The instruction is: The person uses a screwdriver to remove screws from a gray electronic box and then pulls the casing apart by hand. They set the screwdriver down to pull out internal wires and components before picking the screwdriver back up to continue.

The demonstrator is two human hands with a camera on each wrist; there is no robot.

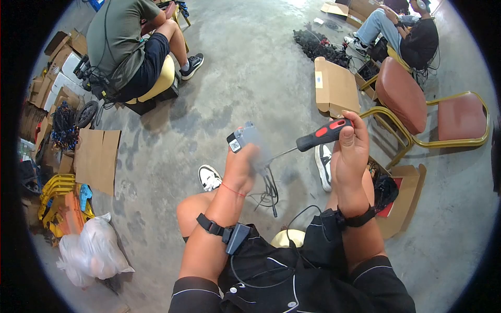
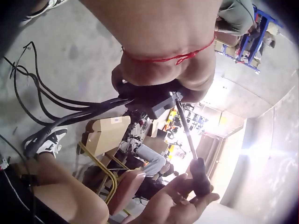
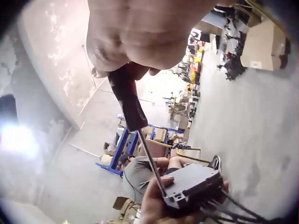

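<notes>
My left hand (image 1: 241,166) grips a flat grey device (image 1: 254,140) with a white label on its dark end; black cables hang below it. My right hand (image 1: 350,161) holds a screwdriver by its black and red handle (image 1: 324,134), the shaft slanting down and left to the device. In the right wrist view the tip of the shaft (image 3: 152,163) meets a corner of the grey casing (image 3: 196,179), beside the left thumb. The left wrist view shows the shaft (image 2: 188,131) reaching the device's edge (image 2: 164,106).
Two seated people are ahead, left and right. A red-brown chair (image 1: 401,96) and an open cardboard box (image 1: 335,87) stand at the right. At the left lie flat cardboard (image 1: 98,160), yellow parts and white plastic bags (image 1: 95,249). Concrete floor (image 1: 245,68) lies between.
</notes>
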